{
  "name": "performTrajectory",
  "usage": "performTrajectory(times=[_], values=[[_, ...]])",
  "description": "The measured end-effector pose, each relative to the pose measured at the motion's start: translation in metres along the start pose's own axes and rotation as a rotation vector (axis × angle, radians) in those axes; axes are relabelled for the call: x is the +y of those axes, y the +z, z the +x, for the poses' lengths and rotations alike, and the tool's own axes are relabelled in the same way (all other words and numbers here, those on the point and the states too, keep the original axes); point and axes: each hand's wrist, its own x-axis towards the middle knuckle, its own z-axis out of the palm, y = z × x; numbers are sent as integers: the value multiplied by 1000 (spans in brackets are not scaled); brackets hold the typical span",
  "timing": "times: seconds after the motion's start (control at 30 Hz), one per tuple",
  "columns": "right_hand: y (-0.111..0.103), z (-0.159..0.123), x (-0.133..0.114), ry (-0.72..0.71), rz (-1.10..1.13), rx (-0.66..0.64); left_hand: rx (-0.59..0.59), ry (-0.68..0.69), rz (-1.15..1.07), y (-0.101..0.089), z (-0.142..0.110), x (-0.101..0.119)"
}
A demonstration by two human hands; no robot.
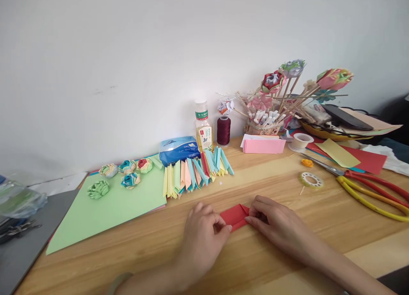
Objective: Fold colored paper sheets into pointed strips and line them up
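- Red paper (234, 216): partly folded, on the wooden table (153, 261), below the row of folded strips (194, 171).
- Left hand (204, 227): thumb and fingers pinching its left end.
- Right hand (266, 216): fingertips gripping the right end, at the angled fold.
- Scissors (342, 173): right side, beside the tape roll (311, 180).
- Green sheet (105, 218): left side, paper rosettes (130, 180) on top.

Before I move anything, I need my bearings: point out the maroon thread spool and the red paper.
Maroon thread spool (223, 131): head view, wound thread.
Red paper (234, 215): head view, flat middle between the hands.
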Motion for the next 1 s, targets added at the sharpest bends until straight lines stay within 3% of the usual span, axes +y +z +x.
performTrajectory(times=[0.47,0.83,1.0], values=[[5,0,-5,47,-136,62,-83,15,218,0,2,3],[10,-4,-3,-18,-229,136,-109,53,299,-1,2,3],[10,-2,3,-30,-178,154,-138,71,206,1,1,4]])
